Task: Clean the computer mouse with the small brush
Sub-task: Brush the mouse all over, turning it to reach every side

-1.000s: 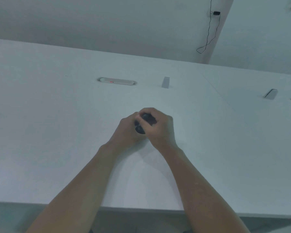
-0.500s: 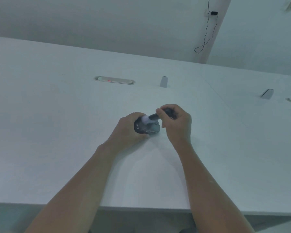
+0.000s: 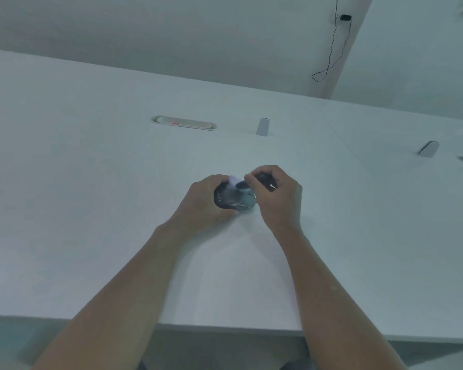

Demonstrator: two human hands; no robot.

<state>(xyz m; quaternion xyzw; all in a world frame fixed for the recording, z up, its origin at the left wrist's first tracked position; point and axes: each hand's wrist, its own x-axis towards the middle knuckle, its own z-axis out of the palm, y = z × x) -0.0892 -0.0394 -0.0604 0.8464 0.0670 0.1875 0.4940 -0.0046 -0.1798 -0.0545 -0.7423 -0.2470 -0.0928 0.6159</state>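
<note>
Brushing is under way now. My left hand (image 3: 203,201) wraps around the computer mouse (image 3: 231,200) and holds it down on the white tabletop (image 3: 91,209), right in front of me. My left fingers are curled tight over its far side. My right hand (image 3: 278,198) grips the small brush (image 3: 251,182). Those fingers are pressed together around its dark handle, and the pale bristles touch the top of the mouse near my left fingers.

A second ago my two hands were bunched up together and hid almost all of the mouse. Then my right hand pulled away to the right. Now more of the dark mouse shows, and the brush has slid a little further across its top. I think that means the sweeping has really begun, but only the top has been reached so far. The sides and the bottom probably need brushing too. I may have to turn the mouse to get at them.

Farther back on the tabletop sit a long flat cable slot (image 3: 185,123) and a small grey stand (image 3: 262,126).
</note>
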